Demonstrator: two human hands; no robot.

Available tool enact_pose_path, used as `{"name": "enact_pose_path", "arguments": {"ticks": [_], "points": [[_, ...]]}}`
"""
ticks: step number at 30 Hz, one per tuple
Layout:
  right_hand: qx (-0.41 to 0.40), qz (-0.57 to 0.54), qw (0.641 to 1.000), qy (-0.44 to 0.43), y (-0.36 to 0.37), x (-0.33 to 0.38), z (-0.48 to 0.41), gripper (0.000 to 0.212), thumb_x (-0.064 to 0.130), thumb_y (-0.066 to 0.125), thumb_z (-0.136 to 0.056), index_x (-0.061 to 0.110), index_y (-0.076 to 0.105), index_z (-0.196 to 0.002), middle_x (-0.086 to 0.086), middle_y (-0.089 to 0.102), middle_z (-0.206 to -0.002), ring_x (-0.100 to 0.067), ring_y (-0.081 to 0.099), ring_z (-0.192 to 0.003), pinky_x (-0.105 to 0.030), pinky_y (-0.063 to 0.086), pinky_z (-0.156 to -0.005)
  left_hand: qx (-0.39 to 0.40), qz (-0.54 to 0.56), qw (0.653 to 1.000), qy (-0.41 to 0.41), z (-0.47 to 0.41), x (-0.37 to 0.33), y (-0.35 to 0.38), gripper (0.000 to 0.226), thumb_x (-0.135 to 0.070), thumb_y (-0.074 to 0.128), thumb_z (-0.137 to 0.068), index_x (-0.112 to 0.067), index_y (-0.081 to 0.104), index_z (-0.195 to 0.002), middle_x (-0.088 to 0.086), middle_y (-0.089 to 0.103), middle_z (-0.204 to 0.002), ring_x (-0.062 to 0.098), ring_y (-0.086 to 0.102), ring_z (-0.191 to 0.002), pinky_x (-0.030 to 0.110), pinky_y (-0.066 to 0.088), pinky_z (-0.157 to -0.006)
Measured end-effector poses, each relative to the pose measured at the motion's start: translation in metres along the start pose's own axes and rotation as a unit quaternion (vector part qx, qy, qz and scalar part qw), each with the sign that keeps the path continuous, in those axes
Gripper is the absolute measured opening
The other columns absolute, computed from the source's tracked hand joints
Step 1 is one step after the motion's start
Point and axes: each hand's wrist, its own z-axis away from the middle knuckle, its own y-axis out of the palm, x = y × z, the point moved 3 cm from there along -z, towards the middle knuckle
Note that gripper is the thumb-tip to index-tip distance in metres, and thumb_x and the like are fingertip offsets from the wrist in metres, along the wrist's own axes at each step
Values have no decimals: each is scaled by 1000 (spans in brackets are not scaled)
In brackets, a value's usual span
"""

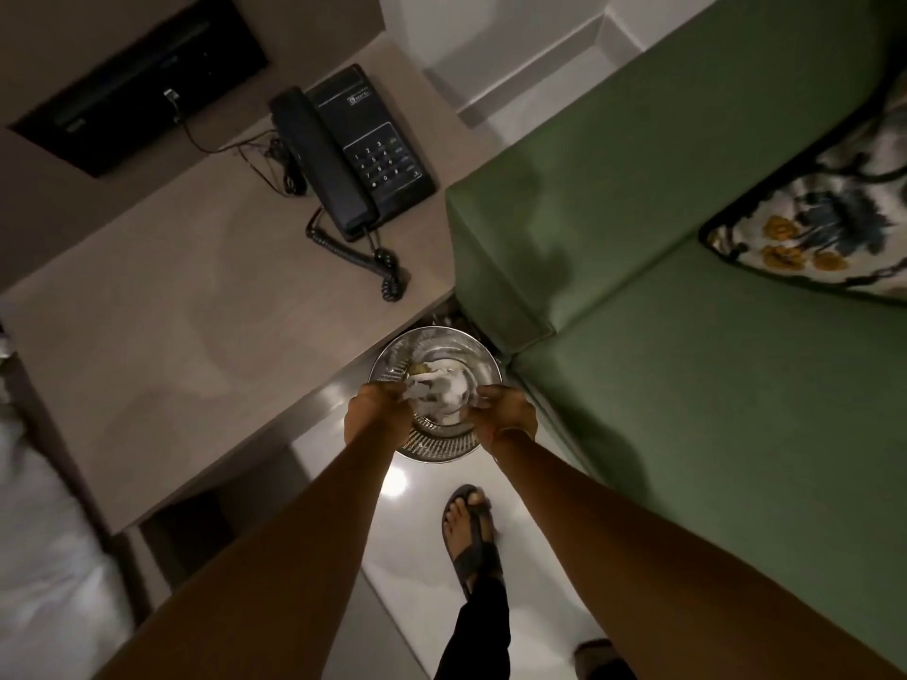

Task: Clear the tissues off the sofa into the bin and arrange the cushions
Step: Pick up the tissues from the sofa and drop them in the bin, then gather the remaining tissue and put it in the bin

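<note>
Both bare arms reach straight forward and down, nearly parallel. The left hand [378, 409] and the right hand [508, 414] are close together, backs up, fingers [483, 402] curled inward toward each other. One sandalled foot [468, 527] steps forward below.

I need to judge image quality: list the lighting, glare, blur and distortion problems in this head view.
Head view: dim overall; a glare spot on the glossy floor below the bin; wide-angle bending stretches both forearms and the sofa; left hand, right hand and tissues are soft, so grips are unclear.
</note>
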Motion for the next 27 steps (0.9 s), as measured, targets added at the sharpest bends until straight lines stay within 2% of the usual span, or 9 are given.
{"name": "enact_pose_path", "arguments": {"ticks": [3, 6, 8, 10, 12, 14, 16, 19, 27], "points": [[67, -55, 996, -24, -19, 1, 18, 11, 6, 64, -84, 16, 65, -86, -12, 62, -107, -33, 61, -114, -35, 48, -102, 15, -54, 997, 46, 25, -14, -7, 26, -31, 65, -84, -25, 72, -108, 9, 72, -114, 31, 67, -101, 38, 55, -92], [62, -40, 997, -38, -55, -5, 45, 12, 10, 70, -81, 15, 70, -92, 1, 61, -92, -1, 64, -77, -7, 46, -72, 32, -117, 988, 100, 61, -38, -12, 25, -33, 62, -86, -27, 71, -109, 8, 70, -119, 29, 63, -108, 38, 50, -94], [37, -31, 998, -34, -84, -13, 66, 23, 17, 77, -76, 14, 74, -99, 8, 69, -94, -7, 67, -85, -17, 50, -85, 43, -147, 979, 134, 85, -57, -14, 26, -31, 61, -88, -25, 69, -112, 6, 67, -123, 27, 62, -110, 37, 49, -94], [38, -115, 993, 0, -116, -30, 84, 28, 8, 74, -79, 6, 70, -107, -6, 71, -100, -16, 68, -92, -29, 52, -93, 59, -171, 970, 162, 111, -79, -11, 27, -29, 62, -88, -23, 68, -114, 5, 67, -123, 25, 62, -110, 30, 49, -88], [36, -234, 971, 38, -148, -47, 97, 31, -9, 62, -83, -6, 62, -114, -8, 62, -84, -13, 65, -71, -21, 56, -74, 68, -197, 961, 181, 137, -99, -2, 27, -28, 63, -88, -23, 68, -114, 5, 67, -124, 26, 62, -109, 21, 48, -79], [-9, -240, 971, 23, -189, -72, 109, 32, -18, 54, -82, -12, 61, -112, -4, 53, -68, -18, 51, -57, -33, 58, -76, 65, -237, 946, 212, 168, -124, 17, 25, -31, 63, -87, -27, 69, -112, 6, 68, -122, 28, 62, -110, 31, 49, -87], [-52, -207, 977, 17, -230, -101, 121, 32, -8, 64, -78, 0, 69, -108, -7, 65, -71, -28, 58, -69, -47, 54, -92, 75, -262, 928, 252, 202, -150, 45, 26, -33, 61, -88, -29, 69, -112, 6, 68, -122, 30, 61, -111, 37, 48, -96], [-96, -140, 985, 38, -288, -153, 138, 32, 15, 70, -74, 23, 73, -105, -4, 77, -95, -22, 69, -97, -32, 53, -92, 99, -300, 894, 317, 250, -181, 95, 30, -31, 58, -88, -28, 67, -116, 6, 70, -119, 31, 63, -110, 38, 50, -94], [-189, -98, 974, 74, -415, -313, 170, 33, 23, 61, -86, 29, 66, -118, -2, 71, -115, -24, 65, -107, -32, 50, -95, 156, -365, 816, 419, 370, -238, 256, 37, -28, 66, -84, -26, 64, -121, 10, 70, -119, 33, 62, -112, 39, 51, -95]]}}
